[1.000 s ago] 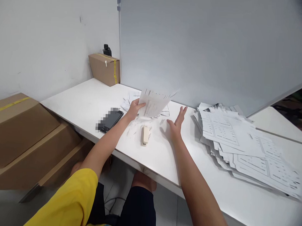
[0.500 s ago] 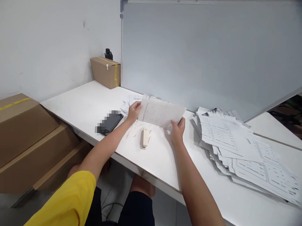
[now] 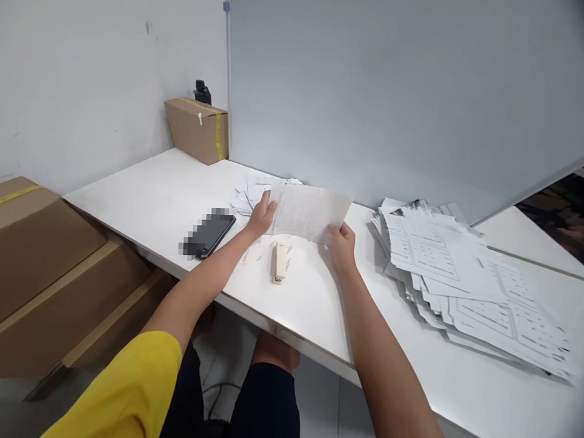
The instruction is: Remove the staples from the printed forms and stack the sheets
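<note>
The person's left hand point(image 3: 261, 216) grips the left edge of a thin, white, printed paper sheet point(image 3: 309, 212), and the right hand point(image 3: 343, 243) pinches its lower right corner. The hands stand apart with the sheet stretched between them, above the far part of a white, flat-topped table point(image 3: 123, 189). Whether it is one layer or several cannot be told. If several, uneven pinching could let the layers slide out of line; pulling the hands outward could crease or tear the paper.

Below it, nearer the person, lies a cream-coloured, narrow, oblong stapler point(image 3: 281, 262); a low sweep of either wrist might knock it askew. On the right, a thick, loosely fanned pile of white printed papers point(image 3: 445, 258) overhangs itself unevenly, so a brush from the right forearm could send top sheets sliding. On the left, a black, flat, rectangular phone point(image 3: 217, 235) lies close to the left forearm and could be nudged towards the near edge.
</note>
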A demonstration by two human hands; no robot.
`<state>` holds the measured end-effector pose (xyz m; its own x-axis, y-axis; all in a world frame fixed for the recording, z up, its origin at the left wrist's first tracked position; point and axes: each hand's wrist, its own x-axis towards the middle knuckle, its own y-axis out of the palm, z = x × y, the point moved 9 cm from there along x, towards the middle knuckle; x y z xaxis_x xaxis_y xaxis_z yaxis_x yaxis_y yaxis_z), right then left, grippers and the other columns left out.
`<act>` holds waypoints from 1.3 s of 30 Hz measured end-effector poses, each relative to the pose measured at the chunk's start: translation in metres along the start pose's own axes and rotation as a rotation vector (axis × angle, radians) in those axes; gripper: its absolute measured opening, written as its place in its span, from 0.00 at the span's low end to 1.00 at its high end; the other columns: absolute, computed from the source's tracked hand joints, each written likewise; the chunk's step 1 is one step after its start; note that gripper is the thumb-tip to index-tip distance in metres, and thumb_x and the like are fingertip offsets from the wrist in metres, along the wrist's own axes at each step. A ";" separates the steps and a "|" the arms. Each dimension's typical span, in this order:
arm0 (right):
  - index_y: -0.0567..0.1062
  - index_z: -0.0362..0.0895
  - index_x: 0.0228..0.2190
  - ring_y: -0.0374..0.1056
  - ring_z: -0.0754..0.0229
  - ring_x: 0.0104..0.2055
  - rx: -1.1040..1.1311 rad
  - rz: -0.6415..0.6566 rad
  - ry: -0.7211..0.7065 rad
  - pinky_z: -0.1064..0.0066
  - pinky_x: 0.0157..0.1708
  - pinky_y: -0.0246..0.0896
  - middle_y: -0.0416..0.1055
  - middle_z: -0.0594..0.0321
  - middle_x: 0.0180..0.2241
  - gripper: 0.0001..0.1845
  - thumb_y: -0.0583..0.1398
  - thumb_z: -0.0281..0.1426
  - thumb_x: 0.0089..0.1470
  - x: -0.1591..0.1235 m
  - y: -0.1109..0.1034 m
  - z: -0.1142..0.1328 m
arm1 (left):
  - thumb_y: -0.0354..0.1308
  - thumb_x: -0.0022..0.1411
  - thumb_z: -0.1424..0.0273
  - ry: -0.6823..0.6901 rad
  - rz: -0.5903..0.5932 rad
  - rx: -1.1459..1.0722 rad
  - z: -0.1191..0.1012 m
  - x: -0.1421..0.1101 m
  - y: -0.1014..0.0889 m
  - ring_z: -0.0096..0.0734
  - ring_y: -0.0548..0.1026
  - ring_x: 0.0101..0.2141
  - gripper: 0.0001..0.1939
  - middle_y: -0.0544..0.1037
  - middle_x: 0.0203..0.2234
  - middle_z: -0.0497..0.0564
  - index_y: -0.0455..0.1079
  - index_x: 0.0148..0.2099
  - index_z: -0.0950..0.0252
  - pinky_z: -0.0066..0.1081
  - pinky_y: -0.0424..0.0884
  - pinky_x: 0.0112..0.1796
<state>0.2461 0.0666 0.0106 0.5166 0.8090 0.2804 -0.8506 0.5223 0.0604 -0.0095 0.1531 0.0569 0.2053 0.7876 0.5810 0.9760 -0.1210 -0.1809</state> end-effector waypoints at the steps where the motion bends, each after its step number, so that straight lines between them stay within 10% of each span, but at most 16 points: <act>1: 0.71 0.46 0.27 0.62 0.60 0.32 -0.027 -0.007 0.005 0.69 0.33 0.58 0.67 0.67 0.26 0.12 0.60 0.41 0.41 0.002 -0.002 0.001 | 0.50 0.66 0.38 0.003 -0.005 -0.001 0.002 0.001 -0.001 0.44 0.78 0.40 0.32 0.77 0.35 0.54 0.67 0.55 0.60 0.44 0.71 0.48; 9: 0.71 0.50 0.34 0.70 0.55 0.40 0.119 -0.078 0.093 0.64 0.37 0.67 0.74 0.60 0.35 0.14 0.59 0.37 0.42 0.000 -0.051 0.047 | 0.58 0.63 0.41 -0.046 0.148 -0.224 -0.008 -0.002 0.027 0.32 0.75 0.27 0.32 0.75 0.31 0.49 0.70 0.56 0.59 0.35 0.74 0.38; 14: 0.76 0.48 0.34 0.67 0.58 0.30 0.048 0.046 0.394 0.68 0.26 0.61 0.74 0.63 0.29 0.16 0.67 0.37 0.39 -0.105 -0.101 0.045 | 0.65 0.63 0.53 0.036 0.576 -0.166 -0.055 -0.029 0.072 0.40 0.78 0.41 0.18 0.81 0.35 0.53 0.78 0.47 0.61 0.37 0.72 0.48; 20: 0.81 0.46 0.31 0.69 0.56 0.29 -0.247 0.121 0.606 0.68 0.27 0.60 0.76 0.62 0.28 0.13 0.68 0.39 0.41 -0.229 -0.128 0.058 | 0.62 0.61 0.66 -0.025 0.828 -0.051 -0.044 -0.044 0.102 0.38 0.79 0.36 0.09 0.82 0.32 0.53 0.81 0.33 0.65 0.36 0.73 0.43; 39: 0.82 0.44 0.42 0.75 0.47 0.40 -0.286 0.061 0.481 0.62 0.35 0.68 0.80 0.58 0.35 0.24 0.65 0.43 0.45 -0.224 -0.126 0.049 | 0.56 0.64 0.65 0.165 0.898 0.135 -0.078 -0.062 0.097 0.37 0.79 0.41 0.12 0.83 0.38 0.52 0.80 0.39 0.62 0.37 0.71 0.46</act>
<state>0.2327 -0.1940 -0.0125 0.5107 0.8369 -0.1970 -0.8546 0.4689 -0.2233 0.0782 0.0455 0.0652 0.8994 0.3343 0.2817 0.4305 -0.5652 -0.7037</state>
